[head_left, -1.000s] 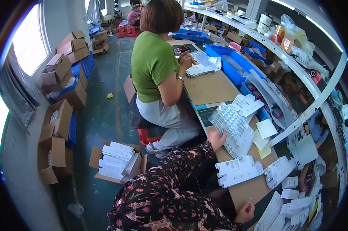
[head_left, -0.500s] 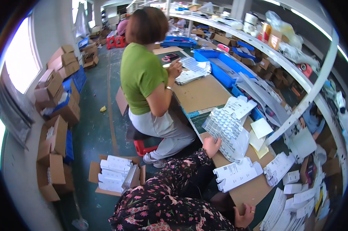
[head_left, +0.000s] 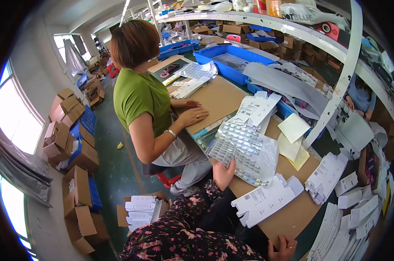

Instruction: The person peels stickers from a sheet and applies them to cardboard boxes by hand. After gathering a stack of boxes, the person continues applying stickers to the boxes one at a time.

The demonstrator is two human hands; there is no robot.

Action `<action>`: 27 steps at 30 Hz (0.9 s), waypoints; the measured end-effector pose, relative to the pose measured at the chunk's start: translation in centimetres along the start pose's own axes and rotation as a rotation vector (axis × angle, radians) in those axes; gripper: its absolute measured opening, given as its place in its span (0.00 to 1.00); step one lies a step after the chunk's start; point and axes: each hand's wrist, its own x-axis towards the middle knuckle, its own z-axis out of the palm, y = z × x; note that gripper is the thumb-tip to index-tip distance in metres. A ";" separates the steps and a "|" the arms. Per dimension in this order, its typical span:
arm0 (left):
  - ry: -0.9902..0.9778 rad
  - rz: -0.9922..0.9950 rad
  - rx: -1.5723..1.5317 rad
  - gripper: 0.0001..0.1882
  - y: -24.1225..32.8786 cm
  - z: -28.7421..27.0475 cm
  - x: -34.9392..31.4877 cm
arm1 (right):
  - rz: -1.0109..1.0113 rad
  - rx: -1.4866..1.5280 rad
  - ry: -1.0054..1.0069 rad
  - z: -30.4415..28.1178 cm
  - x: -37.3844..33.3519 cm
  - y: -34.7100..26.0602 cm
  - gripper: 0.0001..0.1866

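My left hand is closed on the near left edge of a sheet of silvery stickers, thumb on top and the other fingers mostly hidden. Clear film lies along the sheet's right side. Just below it, a flat white folded carton rests on the brown cardboard table cover. My right hand lies at the cover's near edge, thumb and fingers apart, holding nothing. More flat white cartons lie beyond the sheet.
A co-worker in a green top sits ahead to the left, hands on the table. Yellowish paper sheets, a white carton stack and a slanting white shelf post stand right. Blue trays line the back. An open carton box sits on the floor.
The whole view has shifted. The co-worker's hands have left the sticker sheet they were handling and now rest on the table. My left thumb now shows over the edge of my sheet.
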 end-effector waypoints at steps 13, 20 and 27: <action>-0.053 -0.483 -0.255 0.09 0.6 -0.1 -0.3 | 0.102 0.055 -0.062 0.5 -1.1 2.4 0.25; -0.060 -0.421 -0.194 0.09 -0.2 0.0 0.0 | 0.073 0.050 -0.114 1.1 -1.2 2.9 0.27; -0.047 -0.268 -0.211 0.11 -0.6 -0.1 -0.5 | 0.108 -0.017 -0.105 0.3 -0.8 1.4 0.25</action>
